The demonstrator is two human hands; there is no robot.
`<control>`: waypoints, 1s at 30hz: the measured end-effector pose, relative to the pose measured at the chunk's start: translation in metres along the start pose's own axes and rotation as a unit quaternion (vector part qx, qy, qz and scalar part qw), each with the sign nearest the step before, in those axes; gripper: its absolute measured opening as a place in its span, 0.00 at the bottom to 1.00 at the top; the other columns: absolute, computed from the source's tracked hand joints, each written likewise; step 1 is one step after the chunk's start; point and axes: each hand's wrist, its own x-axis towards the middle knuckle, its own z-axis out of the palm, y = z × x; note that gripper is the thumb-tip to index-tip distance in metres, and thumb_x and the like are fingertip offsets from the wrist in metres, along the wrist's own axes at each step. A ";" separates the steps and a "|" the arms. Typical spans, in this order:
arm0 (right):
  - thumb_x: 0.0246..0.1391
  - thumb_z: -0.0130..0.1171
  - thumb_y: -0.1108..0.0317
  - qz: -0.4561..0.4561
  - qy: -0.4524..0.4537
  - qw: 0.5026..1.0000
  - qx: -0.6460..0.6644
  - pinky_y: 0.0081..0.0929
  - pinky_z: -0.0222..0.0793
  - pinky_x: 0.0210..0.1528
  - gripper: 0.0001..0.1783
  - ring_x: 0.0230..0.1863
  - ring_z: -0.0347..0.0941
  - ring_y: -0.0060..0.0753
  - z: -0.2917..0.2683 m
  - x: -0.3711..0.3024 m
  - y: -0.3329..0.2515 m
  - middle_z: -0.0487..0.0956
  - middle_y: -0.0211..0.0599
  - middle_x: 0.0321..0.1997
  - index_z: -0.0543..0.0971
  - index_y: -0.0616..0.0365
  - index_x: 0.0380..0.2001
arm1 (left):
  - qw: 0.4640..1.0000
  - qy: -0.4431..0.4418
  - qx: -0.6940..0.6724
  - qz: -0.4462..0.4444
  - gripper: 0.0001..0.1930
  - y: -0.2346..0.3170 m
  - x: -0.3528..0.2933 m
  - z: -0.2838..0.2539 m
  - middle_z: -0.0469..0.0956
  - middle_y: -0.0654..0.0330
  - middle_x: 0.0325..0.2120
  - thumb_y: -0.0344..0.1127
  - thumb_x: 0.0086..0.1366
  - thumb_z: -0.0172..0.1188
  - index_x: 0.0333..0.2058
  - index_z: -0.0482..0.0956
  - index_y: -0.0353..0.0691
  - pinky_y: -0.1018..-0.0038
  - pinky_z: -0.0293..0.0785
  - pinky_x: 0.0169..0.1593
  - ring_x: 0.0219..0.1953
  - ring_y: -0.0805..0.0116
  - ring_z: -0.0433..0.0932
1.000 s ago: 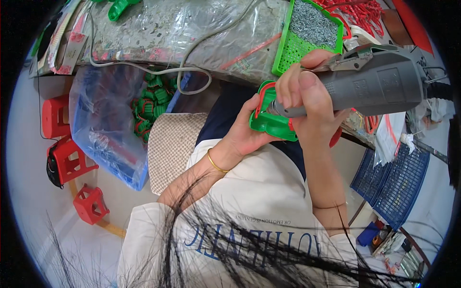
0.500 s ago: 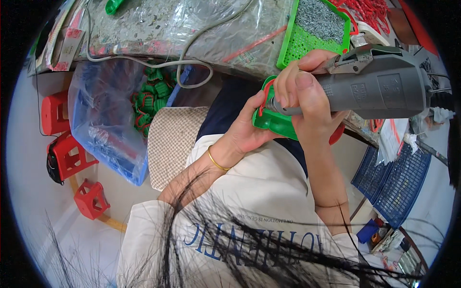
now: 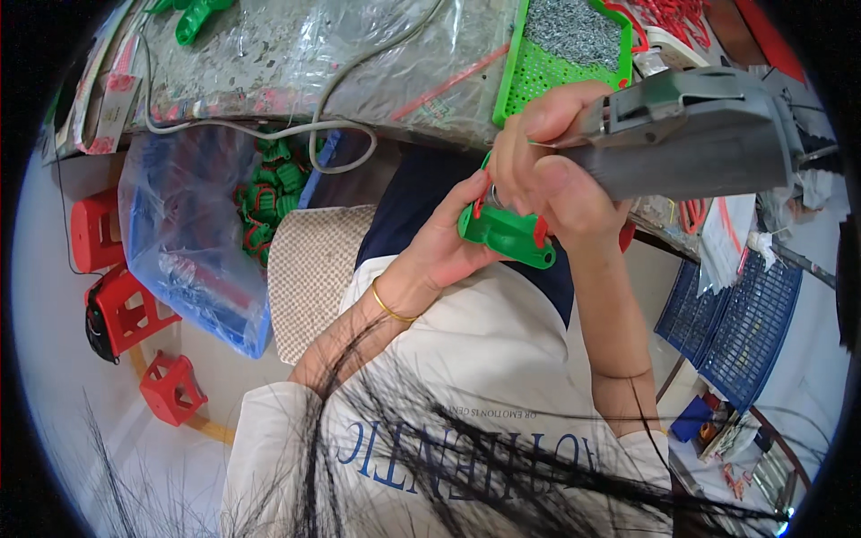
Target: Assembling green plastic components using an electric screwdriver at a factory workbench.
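Observation:
My left hand [image 3: 448, 240] grips a green plastic part [image 3: 509, 235] with red pieces on it, held in front of my lap. My right hand [image 3: 569, 184] is wrapped round the front of a grey electric screwdriver [image 3: 691, 148], which lies nearly level with its cord end to the right. The tool's nose meets the part between my two hands; my right fingers hide the tip, so I cannot see a screw there. A red piece [image 3: 541, 231] shows near the part's right end.
A green perforated tray [image 3: 529, 90] of small screws [image 3: 574, 36] sits on the plastic-covered table [image 3: 269, 72], which a grey cable [image 3: 336, 90] crosses. At left, a plastic-lined blue crate [image 3: 251, 336] holds several green-and-red parts [image 3: 282, 175]. Red stools [image 3: 172, 387] stand beyond it.
The screwdriver has tilted slightly, and my right hand has shifted a little along with it. More of the green part's right end now shows, with its red piece. The whole view has shifted slightly.

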 end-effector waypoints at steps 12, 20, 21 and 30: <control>0.56 0.51 0.68 -0.096 -0.068 0.990 0.082 0.22 0.58 0.24 0.13 0.20 0.61 0.22 -0.033 0.045 -0.091 0.63 0.25 0.17 0.70 0.61 0.44 | 0.993 -0.110 0.041 -0.003 0.34 0.001 -0.002 0.031 0.72 0.46 0.49 0.57 0.62 0.50 0.57 0.64 0.36 0.55 0.72 0.52 0.50 0.49 0.74; 0.52 0.62 0.62 -0.009 0.157 0.973 -0.170 0.37 0.73 0.44 0.31 0.40 0.75 0.34 -0.052 0.072 -0.114 0.75 0.37 0.39 0.66 0.60 0.56 | 0.989 -0.145 0.037 -0.011 0.35 0.008 0.003 0.037 0.71 0.44 0.50 0.57 0.61 0.51 0.58 0.63 0.37 0.53 0.71 0.51 0.50 0.45 0.73; 0.51 0.63 0.61 -0.008 0.121 0.970 -0.213 0.37 0.72 0.47 0.33 0.42 0.74 0.34 -0.062 0.075 -0.116 0.74 0.38 0.43 0.64 0.60 0.58 | 0.992 -0.120 0.029 0.004 0.35 0.009 0.001 0.038 0.71 0.45 0.51 0.57 0.60 0.52 0.58 0.63 0.38 0.51 0.71 0.50 0.49 0.45 0.73; 0.56 0.57 0.69 0.000 0.151 0.916 -0.372 0.25 0.67 0.50 0.19 0.45 0.73 0.26 -0.153 0.053 -0.139 0.78 0.34 0.43 0.73 0.63 0.50 | 0.965 0.103 0.099 0.219 0.37 0.090 -0.143 -0.042 0.71 0.47 0.52 0.59 0.57 0.55 0.59 0.64 0.40 0.51 0.73 0.48 0.47 0.46 0.75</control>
